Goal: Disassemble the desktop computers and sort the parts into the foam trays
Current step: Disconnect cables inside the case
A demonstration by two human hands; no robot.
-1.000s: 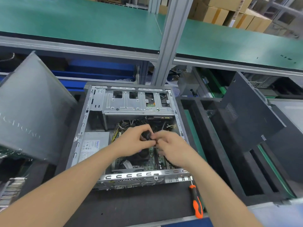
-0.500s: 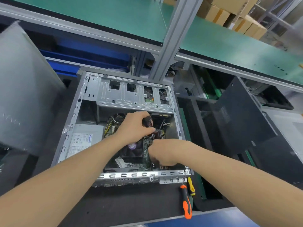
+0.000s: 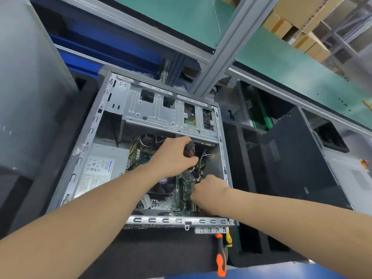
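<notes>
The case [image 3: 177,220] is laid on its side on the counter [image 3: 161,250], open upward, with a grey panel [image 3: 30,97] at its left and the foam tray [image 3: 236,158] at its right. The left hand [image 3: 173,158] is closed round a black plug [image 3: 189,149] and its wires, just under the drive cage [image 3: 161,115]. The right hand [image 3: 209,190] is lowered onto the board [image 3: 186,190] near the case's right wall, fingers curled down. Whether anything is pinched there cannot be told, as the fingertips are hidden.

The plug is judged light and stiff, its wires soft and springy. It is best taken by the plastic body, since the wires could be torn from their pins. The board is judged thin and fragile, to be lifted by its edges once freed. The power supply [image 3: 100,170], at the case's left, is likely the heaviest part and calls for a full grip.

The stamped steel rims are probably sharp, and both forearms are passed over the near one. Room inside is tight, with the cage ahead, the wall beside the right hand and the fan [image 3: 163,185] between the arms. Open room is found upward and rightward toward the tray, though a black panel [image 3: 298,162] is leaned across part of it. A screwdriver [image 3: 220,258] lies just off the near right corner, where it could be knocked.
</notes>
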